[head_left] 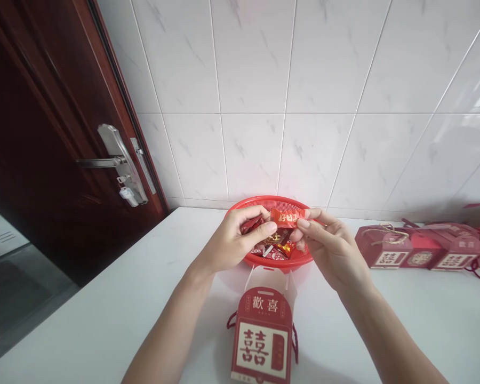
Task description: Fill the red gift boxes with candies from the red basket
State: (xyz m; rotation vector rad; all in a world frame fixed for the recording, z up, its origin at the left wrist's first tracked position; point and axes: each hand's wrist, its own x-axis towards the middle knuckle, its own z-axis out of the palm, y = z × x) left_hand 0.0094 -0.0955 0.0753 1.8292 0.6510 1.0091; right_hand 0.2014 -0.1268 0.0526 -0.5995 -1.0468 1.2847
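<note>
A red wrapped candy (287, 218) with gold characters is held level above a red plastic basket (240, 202). My right hand (332, 245) pinches its right end between thumb and fingers. At its left end, the thumb and forefinger of my left hand (224, 240) close on the wrapper. More wrapped candies (275, 253) lie in the basket below; whether the dark red ones by my left palm are held or in the basket, I cannot tell. In front of the basket stands a red and white gift box (264, 325) with its top flaps open and dark red cords at its sides.
Several closed red gift boxes (420, 248) with cords stand in a row on the right of the white table (144, 288). A white tiled wall (252, 69) rises behind it. At the left is a dark wooden door (44, 106) with keys (128, 196) in its lock.
</note>
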